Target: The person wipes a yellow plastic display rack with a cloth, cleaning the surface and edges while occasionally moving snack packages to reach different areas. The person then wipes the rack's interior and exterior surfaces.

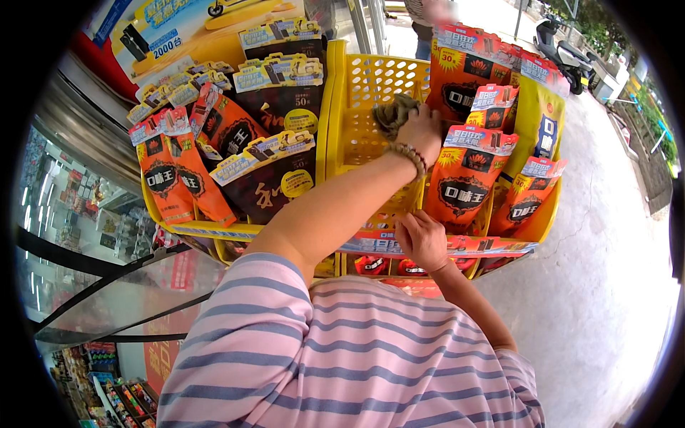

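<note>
My left hand (420,134), with a beaded bracelet on its wrist, reaches into a compartment of a yellow plastic display basket (554,200). It grips a crumpled grey-brown cloth (395,116) near the perforated back wall. Lower down, my right hand (423,241) has its fingers curled at the front of the same compartment, by a divider; whether it grips anything cannot be told. Orange pouches (463,195) stand just right of both hands, and a yellow-green pouch (541,117) is behind them at the far right.
Dark pouches (278,187) and orange pouches (163,184) fill the left basket. Behind them stands a printed poster board (184,32). A glass display case (80,198) is at left. Beyond the basket, a person (423,24) is at the top and a scooter (567,53) at upper right.
</note>
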### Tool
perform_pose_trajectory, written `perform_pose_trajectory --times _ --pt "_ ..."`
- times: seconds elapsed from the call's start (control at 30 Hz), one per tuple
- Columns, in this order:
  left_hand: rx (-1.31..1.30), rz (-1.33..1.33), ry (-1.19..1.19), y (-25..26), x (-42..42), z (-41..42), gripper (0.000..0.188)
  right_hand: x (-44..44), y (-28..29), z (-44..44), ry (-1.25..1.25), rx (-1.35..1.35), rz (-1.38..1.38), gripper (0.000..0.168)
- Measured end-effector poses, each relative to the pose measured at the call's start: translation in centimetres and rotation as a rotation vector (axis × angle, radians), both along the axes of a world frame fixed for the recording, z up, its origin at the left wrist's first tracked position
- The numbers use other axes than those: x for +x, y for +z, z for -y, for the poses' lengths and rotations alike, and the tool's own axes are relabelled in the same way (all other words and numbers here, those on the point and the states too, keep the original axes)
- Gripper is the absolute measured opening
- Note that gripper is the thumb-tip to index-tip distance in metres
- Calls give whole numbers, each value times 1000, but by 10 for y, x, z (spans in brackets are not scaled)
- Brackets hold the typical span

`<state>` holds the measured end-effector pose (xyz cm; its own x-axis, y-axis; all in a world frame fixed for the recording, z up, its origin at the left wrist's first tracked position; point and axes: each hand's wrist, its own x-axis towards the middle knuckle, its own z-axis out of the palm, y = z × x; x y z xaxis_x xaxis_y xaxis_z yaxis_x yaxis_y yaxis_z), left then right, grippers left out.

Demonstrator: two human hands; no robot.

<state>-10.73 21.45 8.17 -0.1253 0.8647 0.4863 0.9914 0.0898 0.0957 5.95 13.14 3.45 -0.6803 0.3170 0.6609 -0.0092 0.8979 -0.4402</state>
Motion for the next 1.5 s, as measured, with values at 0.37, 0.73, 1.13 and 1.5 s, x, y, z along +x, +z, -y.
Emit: perform_pose_trajectory --times 0.37,0.73,1.13,1.5 --pt "-321 323 -226 24 10 65 36 4 -1 -6 41 -44 -16 7" --pt "493 241 -4 143 -32 72 28 5 -1 -6 32 -53 -19 11" --pt "-114 360 33 21 -17 51 27 5 -1 -4 13 -31 15 13" --pt "-483 229 -70 0 -23 19 23 2 -4 -4 -47 -7 -7 11"
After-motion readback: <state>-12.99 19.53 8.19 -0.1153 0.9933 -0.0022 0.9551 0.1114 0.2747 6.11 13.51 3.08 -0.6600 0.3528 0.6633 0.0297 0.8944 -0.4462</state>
